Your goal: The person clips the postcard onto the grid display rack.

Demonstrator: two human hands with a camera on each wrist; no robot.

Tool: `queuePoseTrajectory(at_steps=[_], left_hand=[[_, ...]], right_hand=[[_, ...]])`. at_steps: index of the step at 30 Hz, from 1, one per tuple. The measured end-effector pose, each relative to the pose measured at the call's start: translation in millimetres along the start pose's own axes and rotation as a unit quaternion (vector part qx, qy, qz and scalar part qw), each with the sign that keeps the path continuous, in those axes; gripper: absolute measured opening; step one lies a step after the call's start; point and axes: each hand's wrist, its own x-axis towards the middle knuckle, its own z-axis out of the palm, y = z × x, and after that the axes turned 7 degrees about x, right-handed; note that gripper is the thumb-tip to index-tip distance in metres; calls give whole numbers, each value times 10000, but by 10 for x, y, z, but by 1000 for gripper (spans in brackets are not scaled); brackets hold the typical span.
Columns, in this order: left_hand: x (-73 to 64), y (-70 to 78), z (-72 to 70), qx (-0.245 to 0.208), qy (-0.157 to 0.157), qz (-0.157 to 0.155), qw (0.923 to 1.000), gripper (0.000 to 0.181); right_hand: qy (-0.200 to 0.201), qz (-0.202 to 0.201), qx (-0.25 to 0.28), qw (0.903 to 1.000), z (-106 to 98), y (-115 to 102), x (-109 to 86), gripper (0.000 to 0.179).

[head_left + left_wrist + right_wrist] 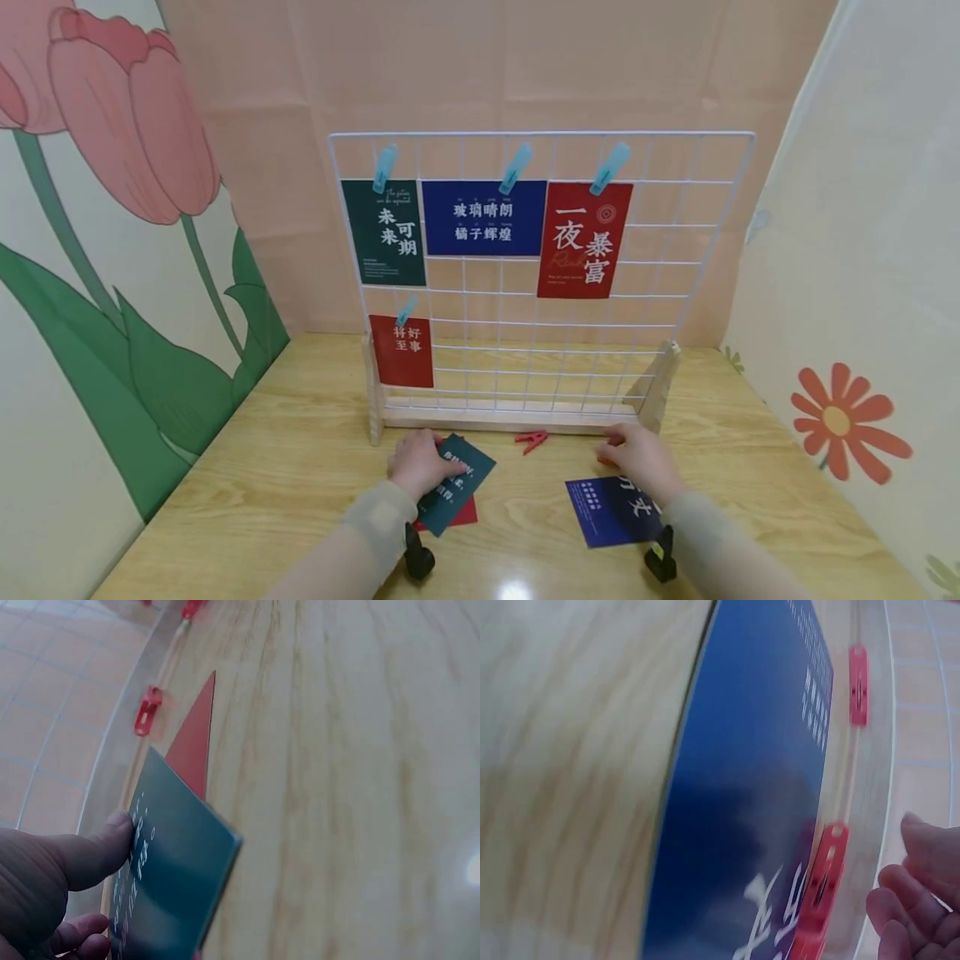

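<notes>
My left hand [420, 462] pinches a dark green card [459, 483] with white characters, thumb on its printed face. A red card [467, 512] shows from behind and below it. My right hand [645, 454] is by the rack's base, fingers loosely bent with nothing between them in the right wrist view. Close to those fingers lies a red clothespin [825, 877], beside a dark blue card [607, 512] on the table. Another red clothespin [532, 440] lies between the two hands, in front of the base.
Behind the hands stands a white wire grid rack [652, 321] on wooden feet. Blue clothespins hold a green card [386, 237], a blue card [484, 218], a large red card [585, 242] and a small red card [403, 354] on it. Flower-printed panels flank the table.
</notes>
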Motion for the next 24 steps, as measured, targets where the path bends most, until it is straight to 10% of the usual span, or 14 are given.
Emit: queuePoseTrajectory(at_steps=[24], left_hand=[[88,58,-57,82,-526,180,9984,59]], right_hand=[[-334,-198,-570,9976,23,178,53,14]])
